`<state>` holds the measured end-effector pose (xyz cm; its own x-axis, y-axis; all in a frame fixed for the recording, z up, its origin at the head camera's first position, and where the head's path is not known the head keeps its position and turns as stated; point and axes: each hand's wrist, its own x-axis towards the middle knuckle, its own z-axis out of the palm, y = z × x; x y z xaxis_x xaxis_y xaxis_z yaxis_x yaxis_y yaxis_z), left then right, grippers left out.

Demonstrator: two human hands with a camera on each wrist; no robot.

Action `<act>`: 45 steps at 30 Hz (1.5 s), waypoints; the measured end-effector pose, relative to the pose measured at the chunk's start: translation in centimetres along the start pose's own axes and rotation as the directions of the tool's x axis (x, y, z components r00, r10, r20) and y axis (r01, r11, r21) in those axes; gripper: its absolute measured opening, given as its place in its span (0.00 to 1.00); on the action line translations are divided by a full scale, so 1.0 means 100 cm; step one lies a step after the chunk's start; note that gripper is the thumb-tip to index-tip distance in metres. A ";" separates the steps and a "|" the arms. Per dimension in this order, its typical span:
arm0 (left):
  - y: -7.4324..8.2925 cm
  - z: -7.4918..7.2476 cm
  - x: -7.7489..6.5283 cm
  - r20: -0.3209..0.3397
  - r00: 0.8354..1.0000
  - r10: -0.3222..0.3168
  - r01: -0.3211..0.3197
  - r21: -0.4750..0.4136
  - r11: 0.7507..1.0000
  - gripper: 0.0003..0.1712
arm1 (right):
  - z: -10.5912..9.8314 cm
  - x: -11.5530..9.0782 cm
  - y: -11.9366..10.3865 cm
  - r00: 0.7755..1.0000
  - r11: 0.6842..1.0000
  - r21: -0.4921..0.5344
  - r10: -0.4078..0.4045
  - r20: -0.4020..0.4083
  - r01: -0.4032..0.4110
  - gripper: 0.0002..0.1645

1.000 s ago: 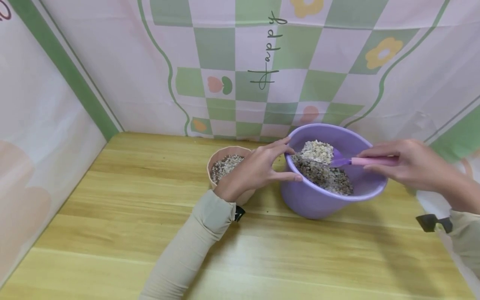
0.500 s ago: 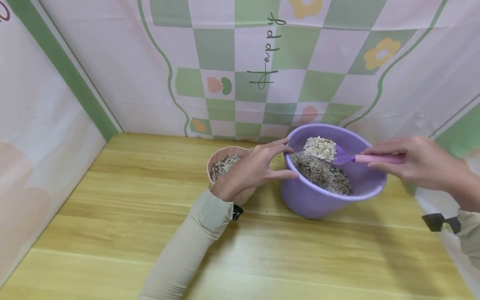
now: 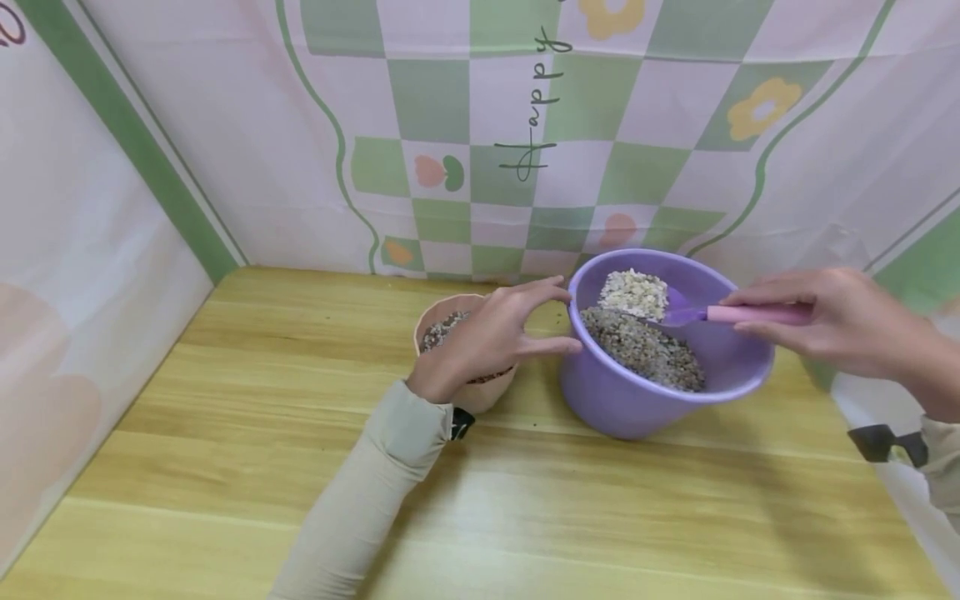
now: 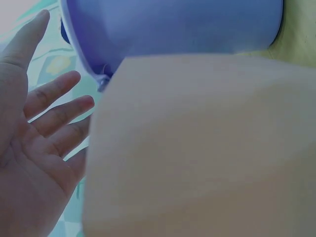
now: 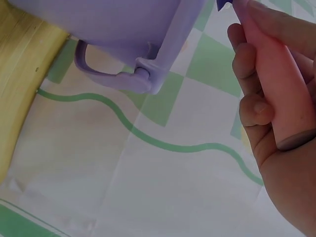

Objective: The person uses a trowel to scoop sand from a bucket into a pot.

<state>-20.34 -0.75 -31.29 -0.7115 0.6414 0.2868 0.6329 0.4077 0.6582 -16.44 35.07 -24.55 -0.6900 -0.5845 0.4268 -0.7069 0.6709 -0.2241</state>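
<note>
My right hand (image 3: 847, 325) grips the pink handle of a small trowel (image 3: 757, 314), its fingers wrapped round it in the right wrist view. The trowel's purple blade lies over the inside of a lavender bucket (image 3: 615, 408) and bears a heap of pale gravel (image 3: 633, 293). Darker mixed gravel (image 3: 648, 354) fills the bucket's lower part. With fingers spread, my left hand (image 3: 480, 337) hovers above a peach pot (image 3: 487, 396), fingertips just left of the bucket's rim. The pot also has gravel (image 3: 442, 329) in it, partly hidden by that hand.
Pot and bucket stand side by side on a wood-grain table (image 3: 262, 433). Right behind them hangs a checked green-and-white cloth (image 3: 502, 175). A lavender handle (image 5: 108, 79) hangs on the bucket's side. The table's right edge runs below my right arm.
My left hand has come off the bucket's rim and shifted slightly left over the pot. The loaded trowel moved a little right and up, then slightly back left.
</note>
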 end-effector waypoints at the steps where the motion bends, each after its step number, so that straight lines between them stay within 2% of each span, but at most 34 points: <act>1: -0.001 -0.001 -0.001 0.002 1.000 -0.008 0.008 -0.008 1.000 0.35 | 0.000 0.001 -0.001 1.000 1.000 0.004 -0.017 0.002 0.017 0.22; 5: -0.004 -0.007 -0.008 0.003 0.999 -0.033 0.033 -0.009 0.999 0.37 | 0.003 0.006 -0.003 0.994 0.994 0.028 -0.107 0.010 0.107 0.22; 8: -0.006 -0.013 -0.013 -0.010 0.997 -0.071 0.071 0.059 0.996 0.39 | 0.004 0.011 -0.005 0.987 0.987 0.050 -0.157 0.017 0.156 0.20; 10: -0.009 -0.017 -0.018 -0.024 0.995 -0.102 0.104 0.126 0.987 0.40 | 0.005 0.014 -0.006 0.985 0.983 0.061 -0.172 0.018 0.171 0.20; 12: -0.012 -0.020 -0.022 -0.035 0.993 -0.113 0.117 0.152 0.981 0.41 | 0.005 0.015 -0.007 0.984 0.982 0.064 -0.177 0.022 0.175 0.21; 19: -0.030 -0.029 -0.037 -0.060 0.996 -0.071 0.076 0.093 0.993 0.41 | 0.006 0.019 -0.008 0.983 0.982 0.062 -0.181 0.021 0.180 0.23; 27: -0.047 -0.039 -0.055 -0.093 0.993 -0.072 0.079 0.077 0.994 0.37 | 0.006 0.025 -0.014 0.984 0.983 0.058 -0.178 0.024 0.177 0.23; 40: -0.074 -0.046 -0.079 -0.083 0.988 -0.130 0.130 0.002 0.991 0.48 | 0.013 0.036 -0.026 0.985 0.985 0.031 -0.169 0.029 0.168 0.22; 45: -0.079 -0.045 -0.084 -0.090 0.985 -0.147 0.149 0.007 0.989 0.50 | 0.017 0.041 -0.031 0.984 0.985 0.031 -0.172 0.048 0.170 0.23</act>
<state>-20.73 -12.32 -35.79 -0.8217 0.5130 0.2484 0.5223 0.5032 0.6884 -17.35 29.88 -23.58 -0.5651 -0.7121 0.4166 -0.8186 0.5471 -0.1752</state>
